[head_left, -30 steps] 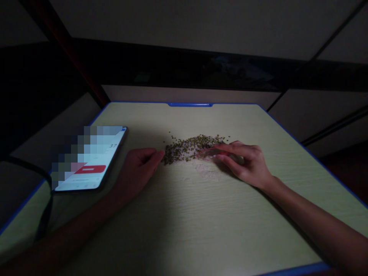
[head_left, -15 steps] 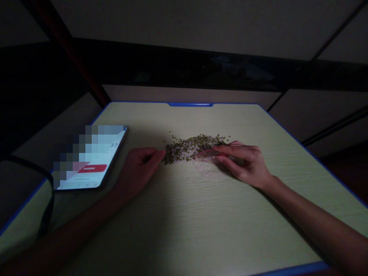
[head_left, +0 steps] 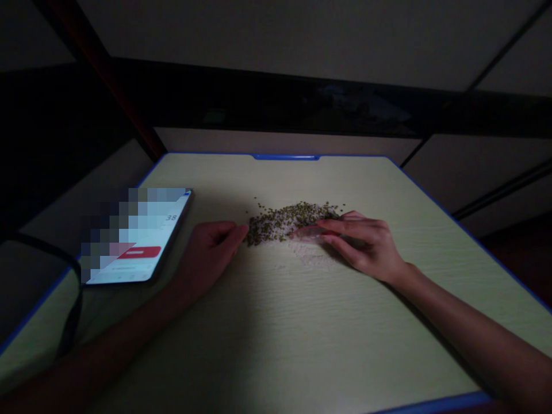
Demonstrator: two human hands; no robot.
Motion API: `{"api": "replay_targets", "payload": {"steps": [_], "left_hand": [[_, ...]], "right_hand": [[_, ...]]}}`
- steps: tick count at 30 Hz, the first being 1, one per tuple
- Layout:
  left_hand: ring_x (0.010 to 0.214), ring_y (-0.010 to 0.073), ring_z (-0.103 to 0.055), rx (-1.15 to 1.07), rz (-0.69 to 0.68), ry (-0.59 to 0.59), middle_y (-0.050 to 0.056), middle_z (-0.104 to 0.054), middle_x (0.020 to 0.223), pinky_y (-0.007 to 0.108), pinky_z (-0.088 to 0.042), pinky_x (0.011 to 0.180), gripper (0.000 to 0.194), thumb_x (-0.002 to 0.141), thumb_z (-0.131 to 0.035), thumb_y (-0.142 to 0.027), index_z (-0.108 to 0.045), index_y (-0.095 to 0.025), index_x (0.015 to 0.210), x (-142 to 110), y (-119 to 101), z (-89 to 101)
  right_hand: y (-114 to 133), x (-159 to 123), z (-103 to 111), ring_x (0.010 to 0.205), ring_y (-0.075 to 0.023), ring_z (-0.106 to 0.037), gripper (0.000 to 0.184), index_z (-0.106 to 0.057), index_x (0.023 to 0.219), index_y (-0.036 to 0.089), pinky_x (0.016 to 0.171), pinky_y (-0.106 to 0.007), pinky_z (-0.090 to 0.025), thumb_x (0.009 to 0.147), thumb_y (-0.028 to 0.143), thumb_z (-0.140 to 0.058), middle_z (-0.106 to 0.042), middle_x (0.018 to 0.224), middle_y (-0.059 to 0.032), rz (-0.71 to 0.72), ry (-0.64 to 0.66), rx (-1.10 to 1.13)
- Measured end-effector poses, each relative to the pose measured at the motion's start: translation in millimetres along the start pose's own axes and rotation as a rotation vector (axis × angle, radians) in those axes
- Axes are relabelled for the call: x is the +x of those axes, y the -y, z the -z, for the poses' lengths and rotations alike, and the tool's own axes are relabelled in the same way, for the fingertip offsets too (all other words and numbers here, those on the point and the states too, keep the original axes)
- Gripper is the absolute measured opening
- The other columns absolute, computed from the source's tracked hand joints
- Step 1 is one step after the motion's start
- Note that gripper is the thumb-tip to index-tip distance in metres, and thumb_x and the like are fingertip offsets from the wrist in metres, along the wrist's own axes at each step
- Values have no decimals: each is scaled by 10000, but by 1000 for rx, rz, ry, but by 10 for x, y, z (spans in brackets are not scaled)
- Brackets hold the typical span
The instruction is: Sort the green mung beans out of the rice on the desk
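Note:
A low pile of small green beans mixed with pale, rice-like grains lies on the light wood-grain table. At the pile's left end is my left hand, closed, thumb pressed to its curled fingers; whatever may be inside is hidden. Over the right end, my right hand pinches a clear, thin, curved piece between thumb and fingers. Its far edge touches or overhangs the grains; dim light hides its exact kind. A thin spread of pale grains lies just in front of it.
A lit tablet or large phone rests on the left side, beside my left forearm. A dark strap or cable hangs near the left edge. Blue trim with a raised lip borders the table. Behind stand dark panels.
The number on the lit screen has gone from 37 to 38. My right hand and the clear piece have shifted very slightly left; my left hand is still.

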State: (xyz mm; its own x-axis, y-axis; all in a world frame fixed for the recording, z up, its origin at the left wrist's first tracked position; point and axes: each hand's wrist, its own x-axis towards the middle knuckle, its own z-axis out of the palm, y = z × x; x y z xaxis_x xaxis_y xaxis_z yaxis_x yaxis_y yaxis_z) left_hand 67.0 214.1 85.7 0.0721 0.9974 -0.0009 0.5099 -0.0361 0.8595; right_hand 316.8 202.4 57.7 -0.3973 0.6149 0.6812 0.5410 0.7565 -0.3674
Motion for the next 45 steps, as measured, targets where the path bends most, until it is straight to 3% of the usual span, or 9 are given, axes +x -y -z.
{"api": "replay_targets", "payload": {"steps": [7,24,45], "left_hand": [[375,54,-307,22,63,29,-79,-329,367,187,-236,408,356,771,-469,-252,-374,-176,437,-30,-65,13],[348,62,-308,42,33,13,-72,-327,352,207,-233,389,365,736,-473,-322,-367,-186,414,-8,-47,8],[365,53,-309,45,64,16,-79,-327,353,187,-232,402,358,764,-475,-252,-373,-173,430,-25,-62,16]], "right_hand": [[21,11,13,582,-146,-626,305,-661,1098,238,619,-327,-496,810,168,-587,-750,837,-28,-49,6,-24],[32,13,22,565,-158,-629,272,-689,1041,203,593,-315,-490,791,157,-593,-746,724,-36,-113,-41,-44],[56,21,28,559,-167,-628,239,-711,1004,199,572,-338,-491,810,207,-571,-732,716,-52,-190,-36,-71]]}}
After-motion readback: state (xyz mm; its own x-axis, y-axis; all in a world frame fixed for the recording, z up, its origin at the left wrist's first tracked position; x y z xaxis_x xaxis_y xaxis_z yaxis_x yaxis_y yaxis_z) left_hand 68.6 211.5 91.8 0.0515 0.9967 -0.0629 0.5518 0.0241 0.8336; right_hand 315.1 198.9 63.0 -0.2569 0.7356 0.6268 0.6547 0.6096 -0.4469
